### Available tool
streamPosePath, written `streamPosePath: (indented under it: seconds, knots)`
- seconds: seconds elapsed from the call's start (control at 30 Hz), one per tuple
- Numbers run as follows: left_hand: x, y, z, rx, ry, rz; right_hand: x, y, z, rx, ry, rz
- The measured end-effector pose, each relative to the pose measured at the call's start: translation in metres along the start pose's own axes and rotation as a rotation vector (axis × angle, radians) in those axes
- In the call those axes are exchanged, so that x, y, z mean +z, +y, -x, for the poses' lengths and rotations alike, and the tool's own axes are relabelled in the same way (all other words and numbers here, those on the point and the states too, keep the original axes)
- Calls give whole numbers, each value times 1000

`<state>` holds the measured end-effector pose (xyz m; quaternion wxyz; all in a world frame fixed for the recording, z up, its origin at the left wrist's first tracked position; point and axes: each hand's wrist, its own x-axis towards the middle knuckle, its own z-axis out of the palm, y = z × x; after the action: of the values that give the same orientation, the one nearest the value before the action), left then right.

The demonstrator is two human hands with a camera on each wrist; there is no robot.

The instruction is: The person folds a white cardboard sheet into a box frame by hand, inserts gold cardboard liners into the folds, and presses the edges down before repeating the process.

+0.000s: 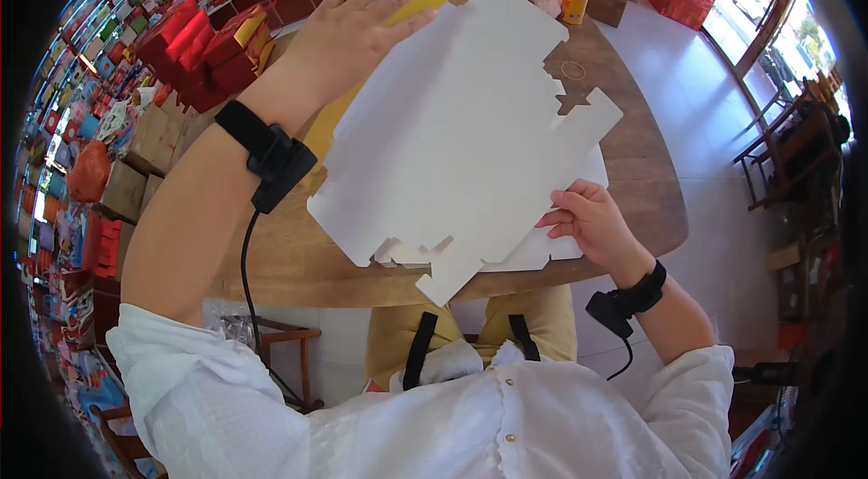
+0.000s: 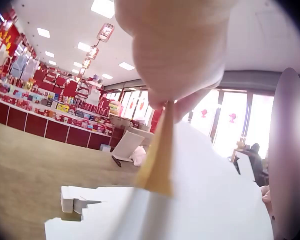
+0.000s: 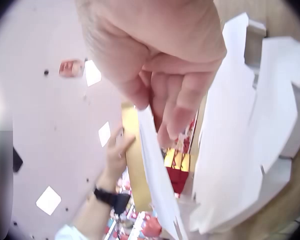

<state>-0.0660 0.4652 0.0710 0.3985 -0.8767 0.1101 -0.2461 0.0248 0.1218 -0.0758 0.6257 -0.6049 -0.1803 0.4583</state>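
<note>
Cardboard (image 1: 452,126) in both hands (image 1: 366,25) (image 1: 592,219), white, notched, over table (image 1: 644,145)

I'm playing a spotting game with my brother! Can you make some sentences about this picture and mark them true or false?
1. The right hand pinches a white sheet. True.
2. The yellow tub lies on its side. False: it stands upright.
3. Both wrists have black straps on. True.
4. The white sheet has smooth, straight edges all round. False: it has notches and tabs.
5. The left hand is under the table. False: it's above it, at the sheet's edge.
</note>
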Motion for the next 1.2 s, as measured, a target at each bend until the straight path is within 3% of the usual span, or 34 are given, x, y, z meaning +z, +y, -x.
streamPosePath:
  seconds: [0.03,0.1,0.17,0.27,0.33,0.37,0.4,0.43,0.5,0.63,0.7,0.73,0.83,0.9,0.93,0.97,1.03,1.07,1.13,1.17,1.2]
  knots:
    - [-6,12,2,3,-9,1,4,11,-1,15,54,-141]
    - [-30,54,9,-265,-142,534,16,24,0,37,106,-291]
    - [-74,119,27,-218,-419,1026,29,31,9,99,184,-425]
    - [-63,188,55,-113,-292,853,35,33,19,143,108,-454]
    - [-45,201,59,-158,-577,810,38,21,36,177,78,-436]
    - [-43,201,63,-150,-586,815,34,13,47,-62,-5,163]
    - [-42,202,70,-185,-444,835,32,7,56,-299,-93,762]
    - [-43,205,77,-220,-305,858,37,0,58,-283,-95,751]
    - [-59,204,81,-183,-260,892,44,-18,46,-942,236,1528]
    - [-78,199,91,-138,-182,1047,28,-5,26,-881,111,1707]
    - [-82,191,90,-201,-246,1100,28,-2,24,-626,-119,1724]
    - [-81,186,89,-267,-300,1145,28,-4,21,-623,-125,1720]
    - [-50,181,95,-238,-415,1124,22,-19,7,-525,-221,1648]
    - [-37,164,79,-269,-410,1193,17,-29,-7,-342,-323,1349]
    - [-34,149,65,-384,-686,1380,15,-31,-18,-202,-293,1373]
    - [-27,139,53,-503,-972,1552,17,-36,-27,-198,-293,1372]
    - [-2,139,43,-371,-1075,1339,21,-42,-42,69,-207,1564]
    - [4,141,41,-297,-1046,1265,19,-37,-44,70,-206,1563]
    - [8,140,41,-283,-1058,1286,15,-23,-47,-196,-99,1582]
    - [8,140,40,-271,-1071,1309,12,-25,-46,-192,-99,1577]
    - [8,141,48,-377,-968,1413,9,-30,-45,-80,-142,1439]
